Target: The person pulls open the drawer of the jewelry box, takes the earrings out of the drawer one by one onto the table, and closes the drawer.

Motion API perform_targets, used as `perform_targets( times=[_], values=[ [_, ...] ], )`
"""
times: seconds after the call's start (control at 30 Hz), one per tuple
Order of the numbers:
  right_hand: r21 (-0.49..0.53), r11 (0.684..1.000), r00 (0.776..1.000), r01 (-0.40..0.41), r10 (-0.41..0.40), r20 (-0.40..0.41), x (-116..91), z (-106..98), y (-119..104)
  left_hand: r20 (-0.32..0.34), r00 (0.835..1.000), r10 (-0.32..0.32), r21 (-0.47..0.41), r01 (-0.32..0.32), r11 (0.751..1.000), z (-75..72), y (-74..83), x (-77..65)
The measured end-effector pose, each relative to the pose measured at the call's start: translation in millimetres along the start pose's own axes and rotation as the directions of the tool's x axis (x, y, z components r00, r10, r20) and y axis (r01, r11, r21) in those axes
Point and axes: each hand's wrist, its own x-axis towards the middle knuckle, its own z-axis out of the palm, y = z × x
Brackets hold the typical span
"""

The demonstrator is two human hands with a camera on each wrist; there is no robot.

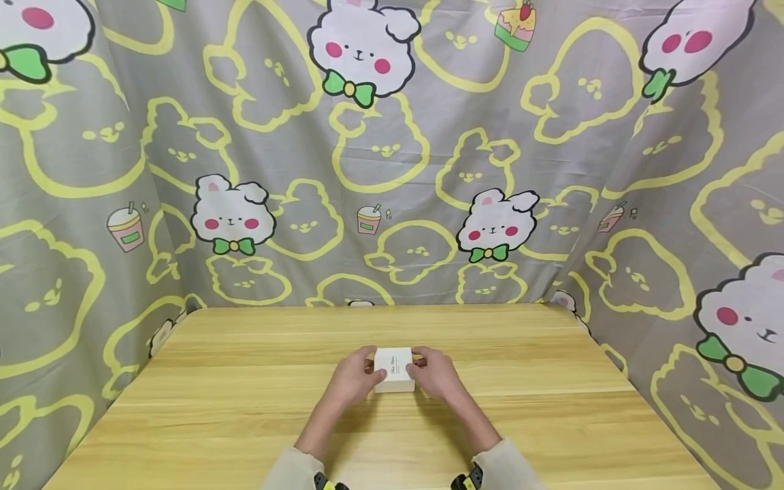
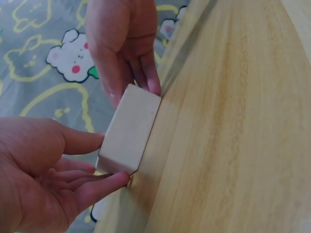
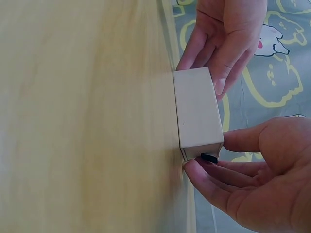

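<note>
A small white box (image 1: 394, 385) with dark script on its top sits on the wooden table, held at both ends. My left hand (image 1: 355, 376) grips its left end, thumb on the top edge and fingers along the side. The right hand (image 1: 436, 374) holds the opposite end the same way. In the left wrist view the box's plain long side (image 2: 130, 126) faces the camera, between both hands. A short black ribbon tab (image 3: 209, 158) sticks out of the box's right end in the right wrist view, beside the right fingers (image 3: 206, 182).
The light wooden table (image 1: 245, 354) spreads out around the hands. A grey curtain (image 1: 422, 286) printed with white and yellow cartoon animals hangs behind it and along both sides. Beige sleeves (image 1: 510, 469) and black-and-yellow wrist straps (image 1: 470, 479) show at the bottom.
</note>
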Motion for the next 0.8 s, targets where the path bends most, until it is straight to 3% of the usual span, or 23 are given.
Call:
perform_targets(
  times=[0.37,0.8],
  values=[
    [-0.036,0.999,1.000,0.017,-0.017,0.006,-0.2,-1.3,1.0,0.016,0.999,-0.031,-0.015,0.031,0.999,-0.3,0.0,0.3],
    [0.019,1.000,0.999,-0.003,0.002,0.046,-0.7,-5.6,-1.1,0.032,0.999,-0.025,0.016,0.024,1.000,-4.8,7.0,-3.6]
  ],
)
